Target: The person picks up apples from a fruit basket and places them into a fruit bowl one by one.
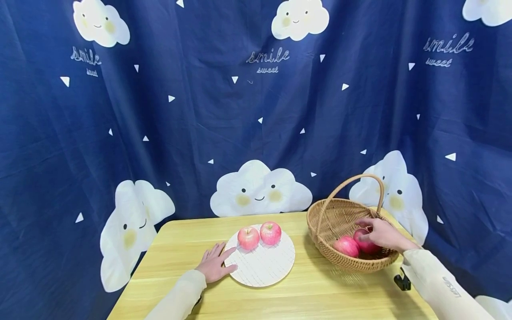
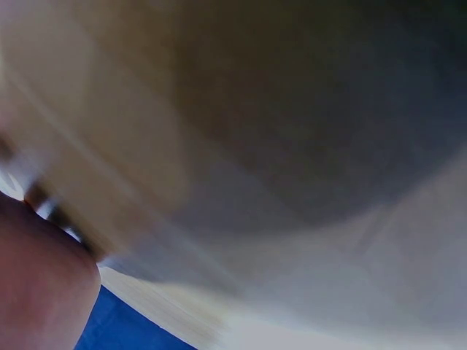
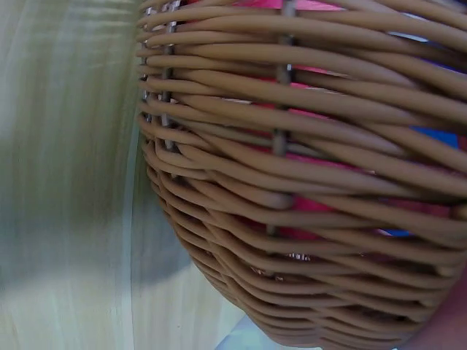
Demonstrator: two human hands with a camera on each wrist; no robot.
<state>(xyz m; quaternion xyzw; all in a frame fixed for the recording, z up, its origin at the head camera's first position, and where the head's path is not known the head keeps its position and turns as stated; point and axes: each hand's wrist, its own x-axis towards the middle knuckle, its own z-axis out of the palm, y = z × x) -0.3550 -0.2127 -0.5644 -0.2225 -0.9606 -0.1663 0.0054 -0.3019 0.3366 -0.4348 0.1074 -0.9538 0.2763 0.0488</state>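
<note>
A round white plate (image 1: 262,269) lies on the table with two red-and-yellow apples (image 1: 248,238) side by side near its far rim. My left hand (image 1: 214,265) rests at the plate's left edge, fingers stretched out, thumb and forefinger over the rim. To the right, a wicker basket (image 1: 334,218) with an arched handle holds red apples. My right hand (image 1: 386,234) reaches inside it over the right rim, thumb and fingers curled round one apple (image 1: 361,234). Another apple (image 1: 346,246) sits just left of that one. The left wrist view is blurred; the right wrist view shows mostly the basket's woven side (image 3: 306,168).
The light wooden table (image 1: 180,238) ends at the back against a dark blue curtain (image 1: 240,111) printed with clouds. The basket's handle (image 1: 352,180) arches up beyond the right hand. A black wrist device (image 1: 402,282) hangs below the right sleeve.
</note>
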